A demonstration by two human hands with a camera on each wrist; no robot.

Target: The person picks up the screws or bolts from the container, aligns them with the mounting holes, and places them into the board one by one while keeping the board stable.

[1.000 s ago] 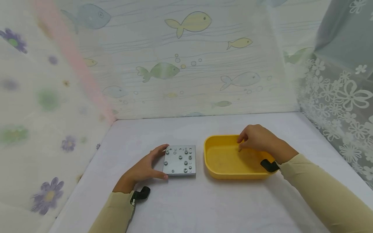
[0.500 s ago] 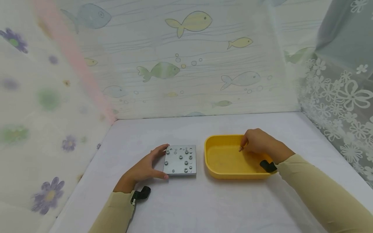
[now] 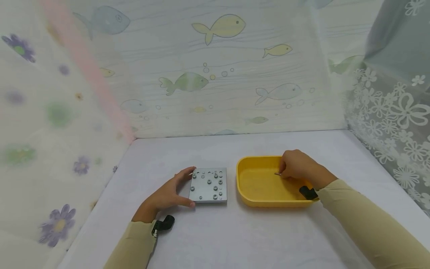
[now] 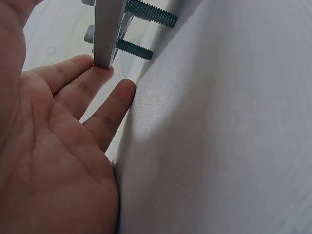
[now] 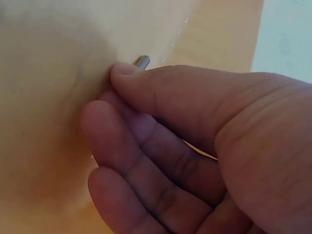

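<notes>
My left hand (image 3: 171,192) holds a square silver metal plate (image 3: 202,192) at its left side, thumb at the near corner and fingers at the far one. Several socket-head screws stand in the plate, among small holes. In the left wrist view, the fingertips touch the plate's edge (image 4: 106,41), and threaded screw ends (image 4: 136,50) stick out of its underside. My right hand (image 3: 297,164) reaches into a yellow tray (image 3: 258,204). Its thumb and forefinger pinch a small metal pin (image 5: 142,62); one rounded end shows past the thumb and the rest is hidden.
A white cloth (image 3: 215,239) covers the table under plate and tray. Behind rises a fish-patterned curtain (image 3: 221,108), with a flowered curtain (image 3: 67,149) at left and a lace one (image 3: 396,123) at right. The tray's walls surround the right hand.
My right hand has sunk lower into the tray and shifted slightly, and the pin has turned from pointing downward to lying nearly level. The left hand and plate stay in place.
</notes>
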